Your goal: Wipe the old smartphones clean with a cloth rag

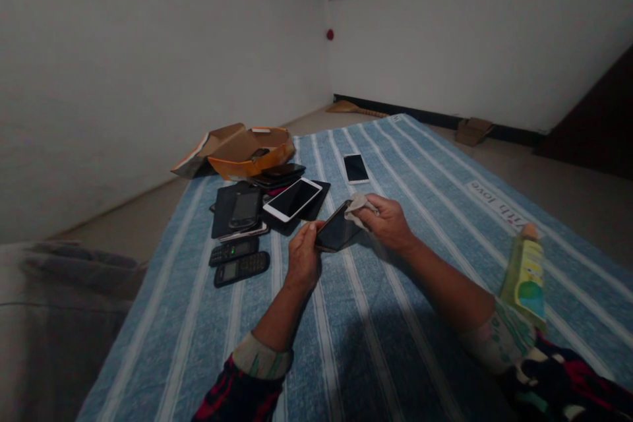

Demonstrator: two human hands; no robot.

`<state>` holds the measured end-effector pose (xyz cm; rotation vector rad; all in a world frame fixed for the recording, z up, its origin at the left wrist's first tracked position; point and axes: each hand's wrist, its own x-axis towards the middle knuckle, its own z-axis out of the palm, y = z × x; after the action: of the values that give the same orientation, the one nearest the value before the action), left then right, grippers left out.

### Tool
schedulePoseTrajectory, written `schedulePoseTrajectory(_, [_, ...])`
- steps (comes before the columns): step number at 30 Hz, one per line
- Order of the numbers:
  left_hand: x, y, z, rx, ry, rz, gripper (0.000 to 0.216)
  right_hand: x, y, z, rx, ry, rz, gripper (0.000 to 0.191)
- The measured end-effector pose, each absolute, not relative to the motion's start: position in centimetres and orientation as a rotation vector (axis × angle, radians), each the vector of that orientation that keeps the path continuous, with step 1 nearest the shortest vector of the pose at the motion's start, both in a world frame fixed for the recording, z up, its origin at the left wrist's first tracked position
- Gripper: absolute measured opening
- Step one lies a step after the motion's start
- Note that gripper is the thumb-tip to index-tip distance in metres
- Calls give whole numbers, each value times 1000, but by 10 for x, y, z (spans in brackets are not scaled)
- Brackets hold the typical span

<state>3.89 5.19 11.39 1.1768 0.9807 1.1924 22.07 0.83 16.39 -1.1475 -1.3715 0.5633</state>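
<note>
A dark smartphone [337, 232] is gripped at its left end by my left hand [302, 256], thumb along its edge. My right hand [388, 219] pinches a crumpled white tissue [360, 210] against the phone's far right corner. Just beyond my left hand, a white-framed smartphone [293, 199] rests on a dark flat device. A black phone [246, 206] lies on a stack to its left. Two black keypad phones [241, 268] sit side by side nearer to me. Another white smartphone [356, 168] lies apart, beyond my right hand.
An open orange cardboard box [252, 161] stands at the far left of the table, with dark phones stacked before it. To the right is a yellow-green bottle [528, 280]. The blue striped tablecloth [395, 316] covers the table. A grey sofa [64, 316] is at the left.
</note>
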Motion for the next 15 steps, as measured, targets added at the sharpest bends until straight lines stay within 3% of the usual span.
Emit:
schedulePoseTrajectory(8, [36, 52, 113, 1303, 996, 1228, 35, 216, 3, 168, -1080, -1580, 307, 17])
schedulePoseTrajectory(15, [41, 36, 140, 1506, 1007, 1258, 46, 204, -4, 171, -1062, -1753, 141, 17])
